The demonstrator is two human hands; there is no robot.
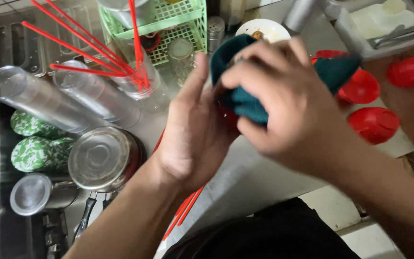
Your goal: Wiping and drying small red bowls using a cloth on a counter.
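Hands meet above the counter (264,177): right hand (283,103) bunches a dark green cloth (245,103), fingers curled tight, rubbing something red, probably a bowl, which the left hand (195,132) braces, fingers straight and together.

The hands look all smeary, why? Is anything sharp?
In the head view, the right hand is motion-blurred as it grips the dark green cloth, the left hand slightly softer; the red straws and steel lid are sharper, the lid showing soft glare.
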